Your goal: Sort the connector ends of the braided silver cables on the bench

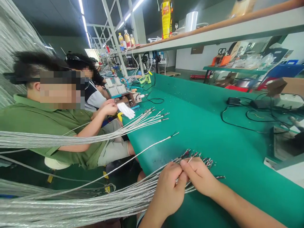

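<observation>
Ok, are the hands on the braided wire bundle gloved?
No, the left hand and right hand are both bare, pinching the braided wire bundle near its stripped ends.

The person's two hands (168, 186), one white glove (125, 110).

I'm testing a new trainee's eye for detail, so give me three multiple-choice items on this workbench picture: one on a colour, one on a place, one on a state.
1. What colour is the bench mat?
A) green
B) red
C) white

2. Where is the white glove?
A) on the high shelf
B) at the bench edge, beside a co-worker's hand
C) on the person's left hand

3. What state are the person's hands in?
A) both empty
B) only one holding anything
C) left hand and right hand both holding a bundle of silver cables

Answers:
1. A, the mat shows green along the bench.
2. B, the glove lies right beside that hand.
3. C, the fingers of both hands close around the cables.
</observation>
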